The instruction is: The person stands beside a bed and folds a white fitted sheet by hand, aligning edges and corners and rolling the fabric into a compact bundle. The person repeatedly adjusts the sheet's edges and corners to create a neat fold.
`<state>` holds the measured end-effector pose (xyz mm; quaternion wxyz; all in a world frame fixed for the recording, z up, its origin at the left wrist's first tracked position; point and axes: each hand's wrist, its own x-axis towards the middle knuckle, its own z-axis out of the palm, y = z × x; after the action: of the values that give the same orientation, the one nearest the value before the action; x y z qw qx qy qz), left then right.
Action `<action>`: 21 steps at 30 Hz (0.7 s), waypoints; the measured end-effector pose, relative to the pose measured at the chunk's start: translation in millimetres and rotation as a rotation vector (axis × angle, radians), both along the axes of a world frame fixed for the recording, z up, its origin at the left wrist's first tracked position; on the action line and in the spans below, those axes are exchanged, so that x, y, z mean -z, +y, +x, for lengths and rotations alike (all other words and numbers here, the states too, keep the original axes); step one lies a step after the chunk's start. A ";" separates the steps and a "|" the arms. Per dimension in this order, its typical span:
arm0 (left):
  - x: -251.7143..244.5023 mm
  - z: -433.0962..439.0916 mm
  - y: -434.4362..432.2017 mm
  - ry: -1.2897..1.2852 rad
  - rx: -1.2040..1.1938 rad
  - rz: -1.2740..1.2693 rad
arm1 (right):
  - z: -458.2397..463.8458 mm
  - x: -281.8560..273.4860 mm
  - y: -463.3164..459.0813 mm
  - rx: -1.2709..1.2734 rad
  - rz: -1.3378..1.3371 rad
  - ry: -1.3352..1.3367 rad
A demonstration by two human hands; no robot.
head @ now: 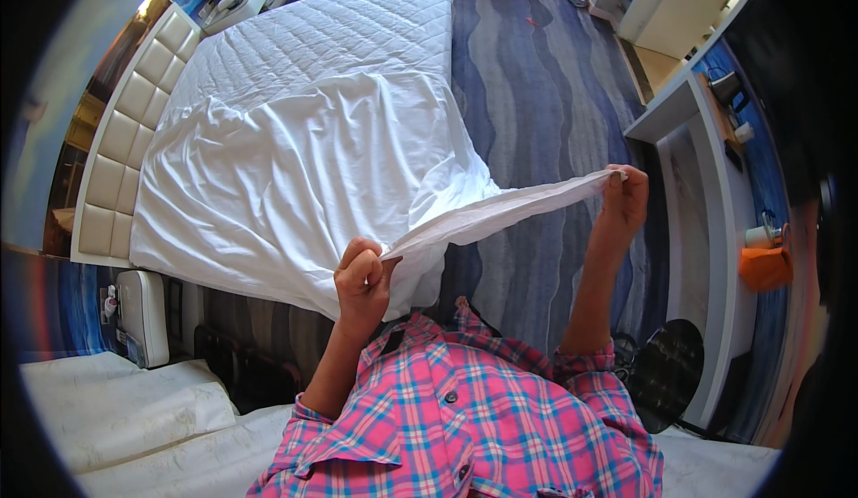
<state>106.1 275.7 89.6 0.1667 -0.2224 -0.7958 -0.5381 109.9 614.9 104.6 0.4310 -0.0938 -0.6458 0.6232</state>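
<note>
A white bed sheet (308, 156) lies wrinkled over the near part of the bed. Its edge is stretched between my two hands at the bed's foot-side corner. My left hand (363, 283) pinches the sheet close to the mattress corner. Farther right, above the carpet, my right hand (625, 196) grips the other end between thumb and fingers. From the pulled edge, some cloth hangs down near my left hand. The far part of the bed shows a quilted white mattress cover (322, 42) that the sheet does not overlie.
A tufted cream headboard (131, 136) stands at the left. Beside the bed's near side is a white nightstand (144, 317). A white desk (710, 230) runs along the right wall, with a kettle (727, 89) and an orange item (765, 269). A dark round stool (667, 374) stands by it.
</note>
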 end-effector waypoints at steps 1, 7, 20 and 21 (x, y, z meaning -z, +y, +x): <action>0.7 -1.2 0.8 -0.028 -0.005 0.018 | -0.5 -0.1 -0.3 0.007 -0.003 0.006; 5.4 2.9 1.4 -0.189 0.144 0.109 | -2.8 -6.1 -0.7 -0.053 -0.091 0.070; 27.6 30.2 -8.7 -1.037 0.686 0.463 | -16.0 -49.0 -16.2 -0.249 -0.014 0.141; 30.1 33.7 -5.5 -1.068 0.727 0.507 | -17.4 -51.4 -18.1 -0.281 -0.002 0.152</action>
<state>139.8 270.2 59.6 -0.3919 -0.1337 -0.4934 -0.7649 92.5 596.8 156.1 0.3869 0.0446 -0.6177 0.6832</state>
